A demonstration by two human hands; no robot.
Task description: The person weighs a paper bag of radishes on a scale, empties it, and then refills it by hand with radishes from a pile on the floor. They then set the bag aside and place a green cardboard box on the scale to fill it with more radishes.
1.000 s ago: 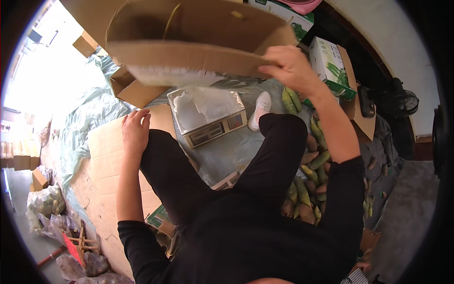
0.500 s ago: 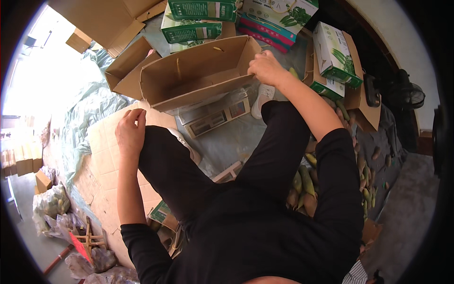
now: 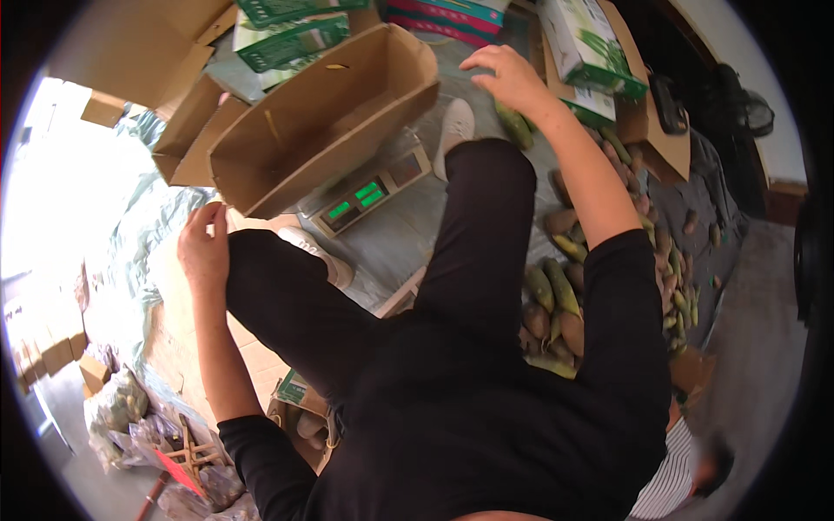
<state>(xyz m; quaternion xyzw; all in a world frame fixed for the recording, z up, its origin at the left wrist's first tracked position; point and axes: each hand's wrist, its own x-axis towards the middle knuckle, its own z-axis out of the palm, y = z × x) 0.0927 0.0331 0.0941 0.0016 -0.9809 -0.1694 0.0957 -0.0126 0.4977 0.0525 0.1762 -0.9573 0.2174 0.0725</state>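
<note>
A deep, open cardboard box [image 3: 326, 130] stands tilted on a scale [image 3: 401, 171] whose display [image 3: 355, 201] glows green. The box is open toward me, and its visible inside is bare brown card with a yellowish cord end in the far wall. My left hand [image 3: 203, 246] is at the box's near left corner, fingers loosely bent and thumb apart; whether the fingertips touch the card I cannot tell. Right of the box, my right hand [image 3: 510, 80] is off the card, fingers stretched and empty. Below it lies a long green vegetable [image 3: 513, 126], beside my white shoe [image 3: 457, 127].
Green-and-white cartons [image 3: 291, 45] are stacked behind the box, with more cartons [image 3: 591, 43] at the right. Several long green and brown vegetables [image 3: 556, 300] lie beside my right leg. A smaller open box [image 3: 187, 139] adjoins on the left. A dark fan [image 3: 751, 113] stands far right.
My right hand has let go of the box's right edge and opened. The box appears further left and more turned as the view shifts. The scale's display now shows lit green.
</note>
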